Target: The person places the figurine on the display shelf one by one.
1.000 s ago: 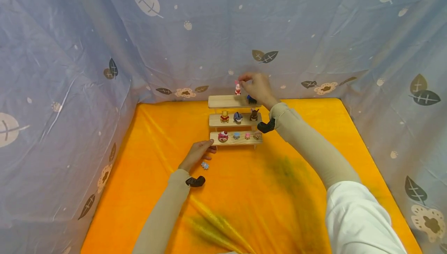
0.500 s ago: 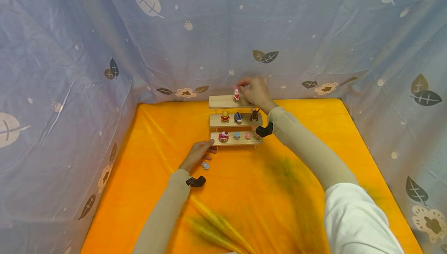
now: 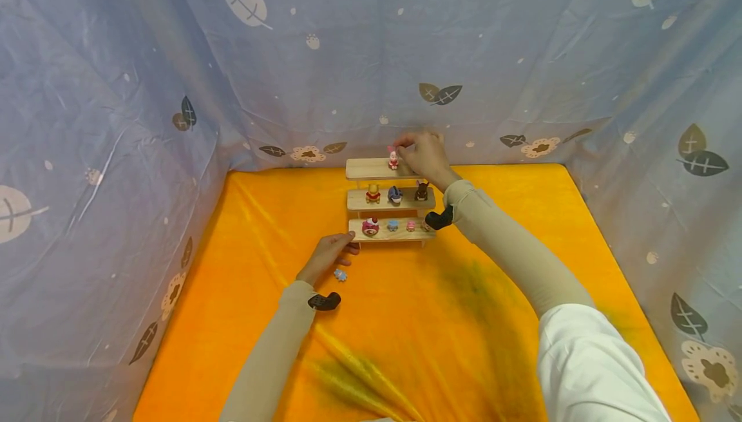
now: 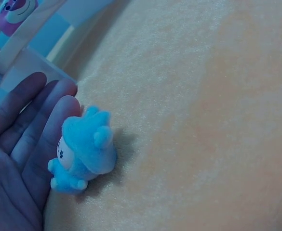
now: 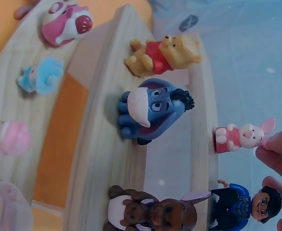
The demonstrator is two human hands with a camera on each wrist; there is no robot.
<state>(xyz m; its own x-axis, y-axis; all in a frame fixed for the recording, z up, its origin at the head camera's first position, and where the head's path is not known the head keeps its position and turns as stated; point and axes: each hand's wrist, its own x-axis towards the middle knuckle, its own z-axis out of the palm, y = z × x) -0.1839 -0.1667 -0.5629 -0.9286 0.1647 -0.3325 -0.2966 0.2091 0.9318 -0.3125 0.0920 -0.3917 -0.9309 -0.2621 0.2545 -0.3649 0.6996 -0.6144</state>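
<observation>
My right hand [image 3: 426, 153] is at the top tier of a wooden three-tier display stand [image 3: 362, 167]. Its thumb and finger pinch the ear of a pink piglet figurine [image 5: 239, 136], which stands upright with its base at the top board. A dark-haired toy figure [image 5: 244, 204] in blue is beside the piglet, under the hand; the head view hides it. At the left end of the bottom tier, my left hand [image 3: 326, 254] grips the board's corner, the other fingers extended below. A small light-blue figurine [image 4: 85, 151] lies on the cloth beside those fingers.
The middle tier bears a yellow bear [image 5: 165, 55], a blue donkey [image 5: 153, 110] and a brown kangaroo [image 5: 162, 211]. On the bottom tier are a pink bear [image 3: 370, 227] and several small figurines. Orange cloth [image 3: 394, 319] covers the surface; a patterned curtain [image 3: 324, 87] hangs behind.
My right hand has lowered the piglet figurine from above the top tier down to its board, shifting slightly. The left hand stays at the stand's lower left corner.
</observation>
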